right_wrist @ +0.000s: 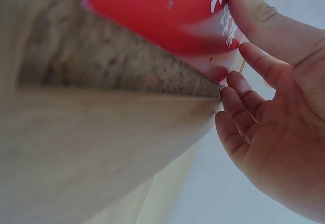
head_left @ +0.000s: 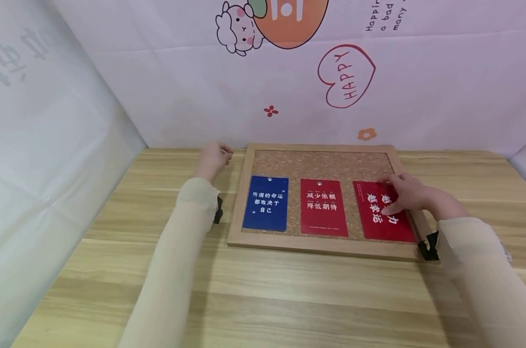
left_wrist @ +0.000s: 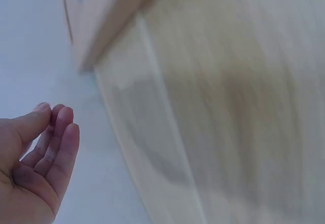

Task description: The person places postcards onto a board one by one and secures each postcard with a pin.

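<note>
A wood-framed cork board [head_left: 321,164] lies on the table with three text cards on it. My right hand [head_left: 413,193] grips the right-hand red card [head_left: 372,215], thumb across its face and fingers at its upper edge. In the right wrist view, that red card [right_wrist: 152,18] lies over the cork beside the fingers. My left hand [head_left: 212,159] is beyond the board's left side, apart from the frame. Thumb and fingertips of the left hand [left_wrist: 40,158] meet in the left wrist view; nothing is visible between them.
A blue card [head_left: 266,222] and a middle red card [head_left: 324,220] each have a small pin at the top. The wooden table [head_left: 289,299] ends at a white printed cloth [head_left: 193,96] behind the board. Another pale cloth [head_left: 41,169] hangs at the left.
</note>
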Available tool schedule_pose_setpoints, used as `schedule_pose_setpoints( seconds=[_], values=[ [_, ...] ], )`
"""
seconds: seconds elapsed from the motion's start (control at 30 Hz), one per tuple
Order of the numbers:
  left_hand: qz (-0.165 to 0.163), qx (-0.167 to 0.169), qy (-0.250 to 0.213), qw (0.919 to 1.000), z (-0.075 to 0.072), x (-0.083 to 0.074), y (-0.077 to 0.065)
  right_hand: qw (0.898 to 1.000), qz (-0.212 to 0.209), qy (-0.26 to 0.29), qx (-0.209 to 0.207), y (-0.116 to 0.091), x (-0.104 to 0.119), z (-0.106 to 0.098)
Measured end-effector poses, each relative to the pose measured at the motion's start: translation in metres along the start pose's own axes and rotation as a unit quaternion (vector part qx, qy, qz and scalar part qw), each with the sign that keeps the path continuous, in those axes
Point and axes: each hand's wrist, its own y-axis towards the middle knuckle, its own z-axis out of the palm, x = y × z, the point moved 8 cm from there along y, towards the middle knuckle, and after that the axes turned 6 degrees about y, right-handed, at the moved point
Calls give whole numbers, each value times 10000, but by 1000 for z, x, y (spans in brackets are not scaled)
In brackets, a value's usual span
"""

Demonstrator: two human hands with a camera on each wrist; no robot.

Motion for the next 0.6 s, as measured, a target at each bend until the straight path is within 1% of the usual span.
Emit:
schedule_pose_setpoints(
  seconds=[0.17,0.3,0.37,0.47,0.6],
  values=[
    [9,2,-515,9987,12,-25,0,10000,-2,-4,-8,1,-2,0],
    [-1,-43,-968,9953,24,-43,-3,10000,-43,52,-12,3,-6,0],
    [15,-44,-1259,9920,30,-51,-4,9999,-77,87,-11,4,-7,0],
    [31,5,-1557,9878,41,-63,-6,9998,-118,135,-6,5,-8,0],
    [-24,194,-1932,9810,58,-76,-8,9997,-126,226,25,5,-9,0]
  ],
)
